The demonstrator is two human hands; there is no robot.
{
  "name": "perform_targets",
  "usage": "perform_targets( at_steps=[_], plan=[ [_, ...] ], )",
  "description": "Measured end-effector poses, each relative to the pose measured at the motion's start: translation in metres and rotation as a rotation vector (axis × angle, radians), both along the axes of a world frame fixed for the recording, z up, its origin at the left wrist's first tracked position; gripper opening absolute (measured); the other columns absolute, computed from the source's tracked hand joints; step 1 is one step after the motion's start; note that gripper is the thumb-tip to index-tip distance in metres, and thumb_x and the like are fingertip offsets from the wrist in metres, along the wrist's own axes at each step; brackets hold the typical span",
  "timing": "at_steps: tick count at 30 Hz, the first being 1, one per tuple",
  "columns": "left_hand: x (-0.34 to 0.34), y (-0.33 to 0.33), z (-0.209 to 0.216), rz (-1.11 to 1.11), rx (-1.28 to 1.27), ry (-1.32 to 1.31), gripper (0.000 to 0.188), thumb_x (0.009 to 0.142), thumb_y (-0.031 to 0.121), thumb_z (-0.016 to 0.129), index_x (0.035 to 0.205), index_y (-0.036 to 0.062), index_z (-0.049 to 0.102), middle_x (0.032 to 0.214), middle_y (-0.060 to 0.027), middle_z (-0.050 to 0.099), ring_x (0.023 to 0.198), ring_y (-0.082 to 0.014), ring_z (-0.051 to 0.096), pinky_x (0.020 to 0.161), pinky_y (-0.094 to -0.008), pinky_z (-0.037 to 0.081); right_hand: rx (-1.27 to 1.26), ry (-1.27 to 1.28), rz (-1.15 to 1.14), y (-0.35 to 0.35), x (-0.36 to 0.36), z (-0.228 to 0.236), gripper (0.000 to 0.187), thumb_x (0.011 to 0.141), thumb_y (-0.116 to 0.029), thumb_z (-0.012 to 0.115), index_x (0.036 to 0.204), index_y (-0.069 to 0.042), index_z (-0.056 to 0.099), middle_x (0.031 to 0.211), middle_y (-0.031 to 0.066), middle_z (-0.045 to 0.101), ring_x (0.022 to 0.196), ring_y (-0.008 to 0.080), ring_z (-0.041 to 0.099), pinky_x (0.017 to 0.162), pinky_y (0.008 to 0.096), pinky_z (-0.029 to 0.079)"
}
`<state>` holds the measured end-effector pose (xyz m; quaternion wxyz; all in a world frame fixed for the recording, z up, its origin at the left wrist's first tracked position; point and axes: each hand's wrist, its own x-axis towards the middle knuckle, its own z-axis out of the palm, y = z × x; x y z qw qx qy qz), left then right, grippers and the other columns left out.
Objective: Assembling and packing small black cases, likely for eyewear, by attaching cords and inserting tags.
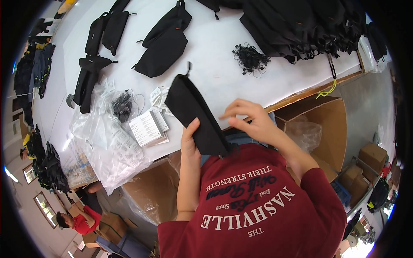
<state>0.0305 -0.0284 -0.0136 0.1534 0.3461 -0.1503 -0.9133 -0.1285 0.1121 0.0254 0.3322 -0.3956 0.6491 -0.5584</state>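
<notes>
A black zippered pouch point(191, 114) is held up at the table's near edge, tilted, with a zipper pull standing out at its far end. My left hand point(190, 139) is closed around its lower left side, thumb on the front. Just right of the pouch, my right hand point(251, 117) is raised with its fingers apart and slightly bent, and I see nothing in it. Left of the pouch lie a stack of white printed cards point(148, 127), some loose white tags point(158, 96) and a small tangle of black cords point(122, 105).
The white table point(211, 56) carries several black pouches point(161, 49), a big heap of black bags point(301, 26) and a pile of black cord loops point(251, 59). Clear plastic bags point(101, 124) spread at left. Cardboard boxes point(331, 129) stand below the edge. Another person point(84, 219) is at lower left.
</notes>
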Motion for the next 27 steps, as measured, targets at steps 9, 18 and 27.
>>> perform_targets(
  at_steps=[9,18,27],
  plan=[
    [-0.009,0.02,0.016,-0.236,0.059,0.005,0.03,0.084,0.016,0.063,0.104,-0.0055,0.06,0.089,-0.0176,0.067,0.074,-0.025,0.068,0.066,-0.0335,0.059,-0.22,0.076,-0.28,-0.041,-0.024,0.017,0.029,0.083,-0.014,0.069,0.112,-0.011,0.068,0.088,0.0016,0.064,0.071,0.0086,0.054,0.06,0.0224,0.039],
    [-0.017,0.02,0.031,-0.181,0.085,-0.11,0.026,0.088,0.021,0.059,0.1,-0.0012,0.061,0.083,-0.0148,0.066,0.068,-0.0229,0.066,0.062,-0.0317,0.058,-0.165,0.177,-0.362,-0.036,-0.015,0.024,0.009,0.077,-0.002,0.07,0.085,-0.005,0.067,0.083,-0.0003,0.062,0.061,0.0064,0.049,0.054,0.0205,0.034],
    [-0.025,-0.014,0.027,-0.088,0.047,0.264,0.021,0.091,0.026,0.057,0.098,0.006,0.055,0.088,0.0004,0.054,0.062,-0.0097,0.035,0.054,-0.0245,0.034,-0.038,-0.246,0.158,-0.01,0.015,0.048,0.005,0.08,-0.006,0.069,0.083,-0.004,0.067,0.079,0.0002,0.059,0.066,0.008,0.05,0.059,0.0215,0.037]
  ],
)
